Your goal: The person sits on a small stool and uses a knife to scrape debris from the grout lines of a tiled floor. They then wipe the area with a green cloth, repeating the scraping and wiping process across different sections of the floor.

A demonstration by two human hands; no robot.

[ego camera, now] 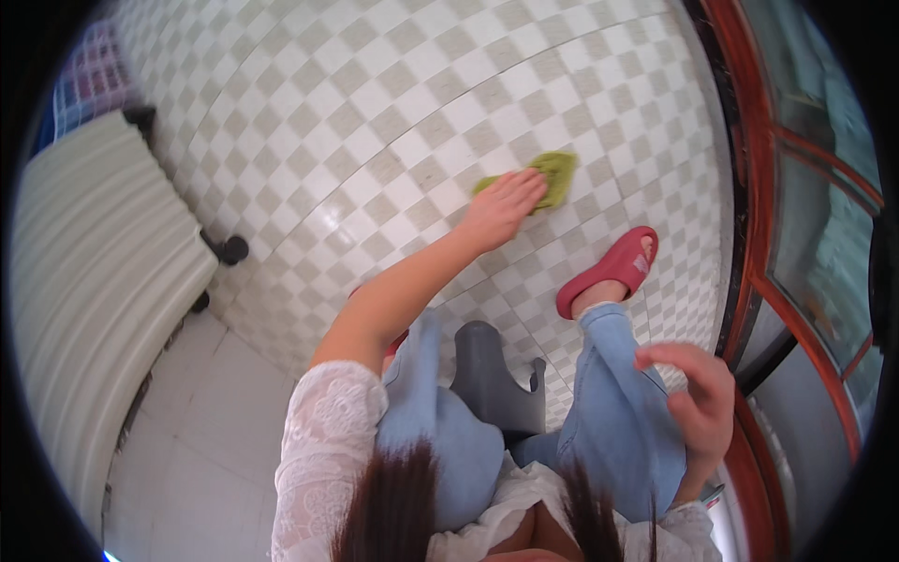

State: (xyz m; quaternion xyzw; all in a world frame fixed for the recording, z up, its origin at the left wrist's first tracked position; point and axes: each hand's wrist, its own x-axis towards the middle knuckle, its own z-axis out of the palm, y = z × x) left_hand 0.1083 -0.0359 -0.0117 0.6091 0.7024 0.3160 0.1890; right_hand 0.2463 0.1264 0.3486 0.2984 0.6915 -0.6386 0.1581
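Observation:
A green cloth (557, 174) lies on the checkered tile floor (393, 119), partly hidden by my left hand (504, 207). That hand presses the cloth with its fingers extended. At the lower right, my right hand (702, 404) is raised by my right knee, with bent fingers apart and nothing in it. A red slipper (607, 270) on my right foot stands below and to the right of the cloth. My left slipper is mostly hidden behind my left arm and leg.
Between my legs stands a grey plastic stool (484, 379). A ribbed off-white piece of furniture (105, 281) with black feet or casters is at the left, near a checked blue and pink fabric or bag (102, 77). Along the right runs a reddish wooden frame (757, 211) with glass panes.

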